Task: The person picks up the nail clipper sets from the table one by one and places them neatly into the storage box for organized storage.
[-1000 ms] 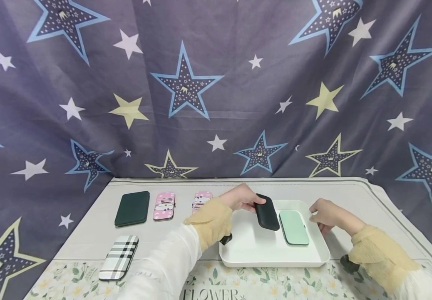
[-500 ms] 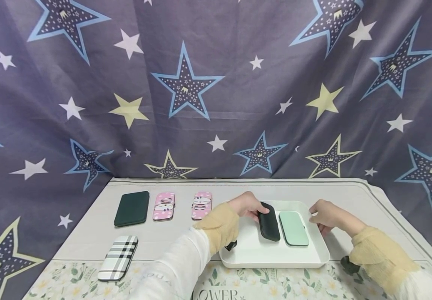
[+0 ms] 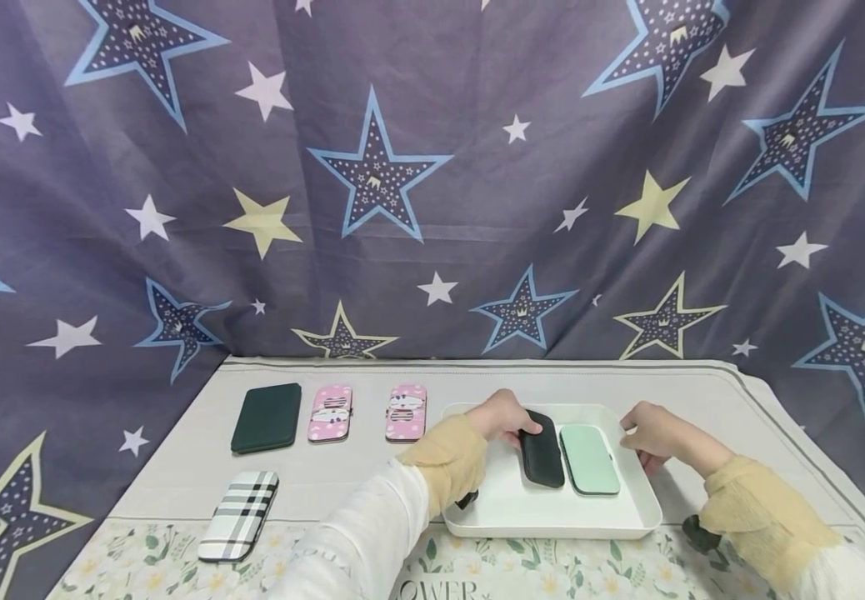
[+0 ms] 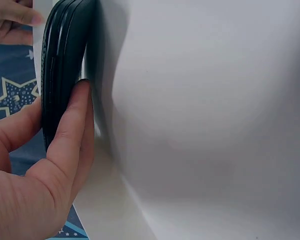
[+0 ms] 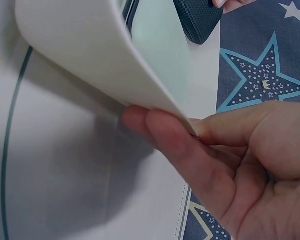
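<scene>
My left hand [image 3: 506, 417] pinches a black, textured flat case [image 3: 542, 454] between thumb and fingers, inside the left-middle of a white tray [image 3: 492, 518]. In the left wrist view the case [image 4: 65, 65] stands on edge, and its seamed side shows. Right beside it in the tray lies a mint green case [image 3: 590, 460]. At the tray's right side my right hand [image 3: 657, 433] grips the rim; the right wrist view shows the thumb and fingers [image 5: 172, 132] on either side of that wall.
Left of the tray lie two pink cat-patterned cases [image 3: 330, 414], a dark green case [image 3: 267, 418] and a plaid case [image 3: 239, 517]. A pale cloth with a floral front strip [image 3: 140, 554] covers the table. A star-printed curtain [image 3: 432, 208] hangs behind.
My left hand has lowered the black case into the tray and shifted it slightly right, closer to the mint green case. The right hand stays on the rim.
</scene>
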`<state>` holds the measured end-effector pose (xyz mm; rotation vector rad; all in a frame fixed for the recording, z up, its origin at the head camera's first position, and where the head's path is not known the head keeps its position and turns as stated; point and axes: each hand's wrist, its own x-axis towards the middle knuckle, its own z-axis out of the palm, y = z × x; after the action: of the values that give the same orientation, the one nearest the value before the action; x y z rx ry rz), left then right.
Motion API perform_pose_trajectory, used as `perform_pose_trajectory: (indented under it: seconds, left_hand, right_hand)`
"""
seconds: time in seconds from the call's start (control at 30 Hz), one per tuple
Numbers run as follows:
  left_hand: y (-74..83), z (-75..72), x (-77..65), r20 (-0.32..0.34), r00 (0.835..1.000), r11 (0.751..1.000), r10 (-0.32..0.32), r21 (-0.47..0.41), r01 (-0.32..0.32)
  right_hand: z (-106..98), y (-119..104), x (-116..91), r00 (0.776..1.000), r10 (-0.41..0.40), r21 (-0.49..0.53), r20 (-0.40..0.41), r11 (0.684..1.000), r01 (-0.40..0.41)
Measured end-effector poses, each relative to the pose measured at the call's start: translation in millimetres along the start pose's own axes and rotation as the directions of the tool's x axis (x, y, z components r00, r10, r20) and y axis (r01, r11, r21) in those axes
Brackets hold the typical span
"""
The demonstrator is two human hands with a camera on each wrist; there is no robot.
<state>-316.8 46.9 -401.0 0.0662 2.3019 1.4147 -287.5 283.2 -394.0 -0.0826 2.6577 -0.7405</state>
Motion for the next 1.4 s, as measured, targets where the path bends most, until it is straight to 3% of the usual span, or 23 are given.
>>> perform_pose_trajectory:
  seconds: [0.17,0.33,0.43,0.5,0.63,0.7,0.73,1.03,1.23,1.4]
  left_hand:
    - [-0.2,1.2,-2.0,0.001,1.000,0.999,-0.004,0.033,0.004]
    - [0.1,5.5,-2.9,0.005,0.999,0.998,-0.048,0.029,0.048]
    - [1.0,8.4,-1.3,-0.029,0.998,0.988,-0.058,0.143,0.061]
    - [2.2,10.5,-0.2,-0.055,0.998,0.959,-0.041,0.278,0.055]
    - [3.7,14.0,1.9,-0.095,0.995,0.829,0.018,0.558,0.038]
    - [3.7,14.8,2.1,-0.105,0.994,0.793,0.034,0.608,0.037]
    - [3.5,15.1,1.9,-0.113,0.993,0.787,0.037,0.616,0.040]
    - [3.2,14.3,4.5,-0.173,0.984,0.822,0.035,0.565,0.070]
    - [1.6,13.0,0.9,-0.179,0.984,0.880,0.020,0.470,0.068]
    - [0.0,13.8,-0.4,-0.201,0.979,0.884,0.039,0.464,0.060]
  right_hand:
    - [0,-1,-1,1.000,-0.015,0.002,0.003,1.000,0.015]
    - [-1,-2,0,1.000,-0.001,-0.014,-0.005,1.000,0.001]
    - [0,-2,0,1.000,0.016,-0.015,-0.009,1.000,-0.016]
    - [1,-2,0,1.000,0.020,-0.010,-0.011,1.000,-0.020]
    - [0,-2,0,1.000,0.011,-0.007,-0.014,1.000,-0.012]
    - [1,-1,0,1.000,0.006,-0.013,-0.014,1.000,-0.006]
    - [1,-1,0,1.000,0.008,-0.016,-0.016,1.000,-0.008]
    - [0,-2,1,1.000,-0.006,-0.020,-0.011,1.000,0.006]
    - [2,-3,0,1.000,0.011,-0.031,-0.016,0.999,-0.011]
    - [3,-3,-1,1.000,0.004,-0.033,-0.027,0.999,-0.005]
